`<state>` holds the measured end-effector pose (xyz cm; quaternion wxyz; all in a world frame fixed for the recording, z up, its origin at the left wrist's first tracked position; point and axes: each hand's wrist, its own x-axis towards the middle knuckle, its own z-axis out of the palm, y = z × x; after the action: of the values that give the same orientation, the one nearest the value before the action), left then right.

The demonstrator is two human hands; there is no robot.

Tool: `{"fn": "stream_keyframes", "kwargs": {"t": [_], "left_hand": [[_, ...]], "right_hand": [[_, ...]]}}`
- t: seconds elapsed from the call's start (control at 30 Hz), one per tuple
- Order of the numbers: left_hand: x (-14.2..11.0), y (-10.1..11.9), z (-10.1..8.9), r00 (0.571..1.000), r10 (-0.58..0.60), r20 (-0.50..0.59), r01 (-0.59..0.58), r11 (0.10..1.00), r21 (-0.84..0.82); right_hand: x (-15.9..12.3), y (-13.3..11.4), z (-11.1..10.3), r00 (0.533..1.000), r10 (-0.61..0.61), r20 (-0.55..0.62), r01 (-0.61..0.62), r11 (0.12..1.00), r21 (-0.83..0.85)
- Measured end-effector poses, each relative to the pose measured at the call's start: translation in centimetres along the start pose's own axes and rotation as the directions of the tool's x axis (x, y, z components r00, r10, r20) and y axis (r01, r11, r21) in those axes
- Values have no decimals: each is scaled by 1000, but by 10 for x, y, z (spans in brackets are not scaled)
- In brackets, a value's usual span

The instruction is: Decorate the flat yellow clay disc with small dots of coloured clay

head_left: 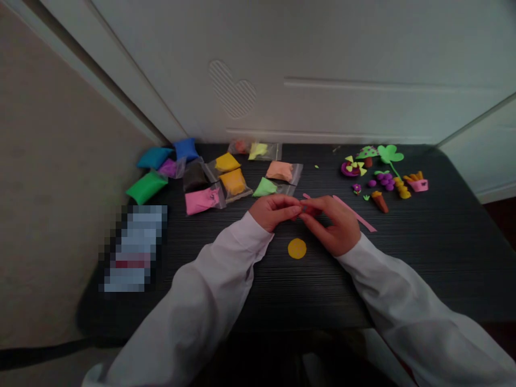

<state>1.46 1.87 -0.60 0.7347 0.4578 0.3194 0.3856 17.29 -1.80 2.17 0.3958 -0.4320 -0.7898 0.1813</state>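
My left hand point(276, 212) and my right hand point(336, 226) meet fingertip to fingertip over the middle of the black table. Both are closed in a pinch; what sits between the fingers is small, mostly hidden and cannot be made out. A flat yellow clay disc point(297, 249) lies just below them, touched by neither. Beside my right hand, a thin pink clay strip point(360, 217) slants across the tabletop, partly behind the hand. Another bit of pink point(306, 196) shows just beyond my fingertips.
Clear bags of coloured clay, among them a pink one point(201, 200) and a green one point(147, 186), spread over the back left. Small clay models, including a purple grape bunch point(386, 181) and a pink cup point(419, 185), stand back right. A blurred-out rectangular thing point(135, 247) lies left.
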Motion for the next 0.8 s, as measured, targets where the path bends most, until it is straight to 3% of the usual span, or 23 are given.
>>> {"fn": "stream_keyframes", "kwargs": {"t": [0.27,0.8], "left_hand": [[-2,2,1,1000,-13,4,13,1000,21],[-4,7,6,991,-19,-130,46,977,206]], "right_hand": [[0,0,-5,996,-54,-67,49,996,-79],[-1,3,-8,972,-219,-82,185,935,-303]]}}
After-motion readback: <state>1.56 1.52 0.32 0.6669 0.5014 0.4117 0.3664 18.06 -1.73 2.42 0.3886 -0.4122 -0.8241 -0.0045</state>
